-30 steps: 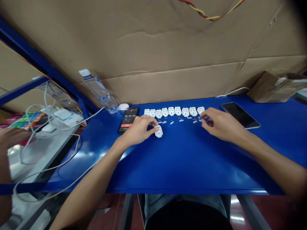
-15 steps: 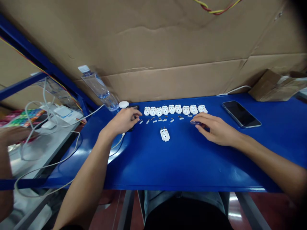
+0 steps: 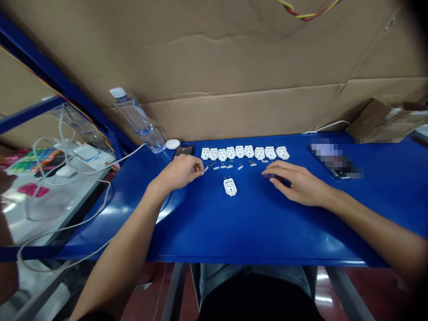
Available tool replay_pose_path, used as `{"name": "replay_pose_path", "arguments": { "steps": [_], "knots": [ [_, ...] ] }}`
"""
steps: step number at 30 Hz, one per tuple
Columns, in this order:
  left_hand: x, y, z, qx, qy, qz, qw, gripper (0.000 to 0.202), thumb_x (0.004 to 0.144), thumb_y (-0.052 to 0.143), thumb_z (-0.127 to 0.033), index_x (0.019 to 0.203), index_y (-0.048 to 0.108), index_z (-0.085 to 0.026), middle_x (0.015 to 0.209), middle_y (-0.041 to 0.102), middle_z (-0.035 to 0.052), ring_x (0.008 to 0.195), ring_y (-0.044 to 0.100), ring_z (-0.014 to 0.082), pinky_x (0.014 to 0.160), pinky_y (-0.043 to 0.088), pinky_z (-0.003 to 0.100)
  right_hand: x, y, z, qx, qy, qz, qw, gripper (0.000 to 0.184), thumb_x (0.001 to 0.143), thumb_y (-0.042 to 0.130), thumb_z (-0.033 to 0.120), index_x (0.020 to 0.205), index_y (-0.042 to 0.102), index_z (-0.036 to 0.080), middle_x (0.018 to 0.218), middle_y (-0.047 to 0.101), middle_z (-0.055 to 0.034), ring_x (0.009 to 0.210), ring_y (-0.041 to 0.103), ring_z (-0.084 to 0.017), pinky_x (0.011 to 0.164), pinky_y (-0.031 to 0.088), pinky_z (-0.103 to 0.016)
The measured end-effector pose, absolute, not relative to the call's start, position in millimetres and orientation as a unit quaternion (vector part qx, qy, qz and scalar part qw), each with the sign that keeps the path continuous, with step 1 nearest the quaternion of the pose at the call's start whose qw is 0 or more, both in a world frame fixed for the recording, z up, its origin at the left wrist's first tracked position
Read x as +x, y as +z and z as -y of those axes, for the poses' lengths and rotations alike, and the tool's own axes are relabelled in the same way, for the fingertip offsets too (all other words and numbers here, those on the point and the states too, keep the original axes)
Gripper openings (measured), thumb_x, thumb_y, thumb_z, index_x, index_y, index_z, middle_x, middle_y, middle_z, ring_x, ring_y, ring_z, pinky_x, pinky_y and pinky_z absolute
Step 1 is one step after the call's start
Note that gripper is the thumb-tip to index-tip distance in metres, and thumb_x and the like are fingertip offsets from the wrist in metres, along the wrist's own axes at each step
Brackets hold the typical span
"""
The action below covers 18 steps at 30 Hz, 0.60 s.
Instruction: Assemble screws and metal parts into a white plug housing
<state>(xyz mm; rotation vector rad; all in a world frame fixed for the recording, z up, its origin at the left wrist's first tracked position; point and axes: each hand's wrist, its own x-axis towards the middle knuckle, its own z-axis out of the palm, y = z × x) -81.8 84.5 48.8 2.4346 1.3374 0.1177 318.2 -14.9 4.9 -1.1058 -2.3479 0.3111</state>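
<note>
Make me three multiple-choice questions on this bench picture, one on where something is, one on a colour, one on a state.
1. Where does the lone white plug part lie?
A. On the table, nearer the person than the row of white parts
B. Inside the cardboard box
C. On top of the phone

2. What colour is the table?
A. Grey
B. Blue
C. Green

3. What is the left hand doing?
A. Lifting the water bottle
B. Resting palm up, off the table
C. Reaching with its fingertips to a small pin on the table

Answers: 1 A, it sits alone in front of the row. 2 B, the whole top is blue. 3 C, its fingertips meet the leftmost of the small pins.
</note>
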Motion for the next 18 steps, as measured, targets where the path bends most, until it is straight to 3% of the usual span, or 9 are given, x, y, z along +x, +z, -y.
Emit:
{"name": "replay_pose_path", "arguments": {
  "steps": [7, 12, 14, 18],
  "knots": [
    [-55.4, 42.9, -64.2, 0.881, 0.058, -0.397, 0.249, 0.009, 0.100, 0.075, -0.023, 0.094, 0.082, -0.020, 0.086, 0.082, 0.0033, 0.078, 0.075, 0.0187, 0.075, 0.051, 0.031, 295.1, 16.1, 17.6, -0.369, 0.139, 0.871, 0.293, 0.027, 0.111, 0.060, 0.024, 0.131, 0.077, 0.026, 0.122, 0.080, -0.0092, 0.107, 0.080, -0.026, 0.093, 0.068, -0.046],
    [-45.0, 44.1, -55.5, 0.886, 0.076, -0.349, 0.294, 0.009, 0.102, 0.077, -0.028, 0.103, 0.083, -0.021, 0.090, 0.082, 0.0024, 0.078, 0.074, 0.0177, 0.071, 0.052, 0.029, 269.7, 33.5, 10.1, -0.332, 0.114, 0.882, 0.315, 0.024, 0.110, 0.065, 0.025, 0.129, 0.078, 0.026, 0.117, 0.073, -0.0092, 0.102, 0.076, -0.023, 0.089, 0.066, -0.042],
    [-52.1, 49.0, -60.5, 0.883, 0.116, -0.369, 0.267, 0.010, 0.103, 0.077, -0.027, 0.108, 0.082, -0.021, 0.092, 0.082, 0.0033, 0.080, 0.074, 0.0183, 0.075, 0.054, 0.030, 261.1, 37.9, 5.9, -0.322, 0.094, 0.867, 0.368, 0.022, 0.108, 0.067, 0.022, 0.127, 0.079, 0.026, 0.113, 0.073, -0.0080, 0.100, 0.075, -0.023, 0.086, 0.066, -0.040],
    [-80.3, 55.1, -80.4, 0.861, 0.145, -0.481, 0.084, 0.015, 0.101, 0.074, -0.018, 0.112, 0.084, -0.020, 0.105, 0.082, 0.0093, 0.090, 0.074, 0.0242, 0.083, 0.055, 0.037, 256.8, 34.6, 1.4, -0.320, 0.073, 0.828, 0.454, 0.022, 0.106, 0.071, 0.017, 0.125, 0.077, 0.027, 0.112, 0.076, -0.0072, 0.097, 0.077, -0.023, 0.086, 0.066, -0.040]
  ]
}}
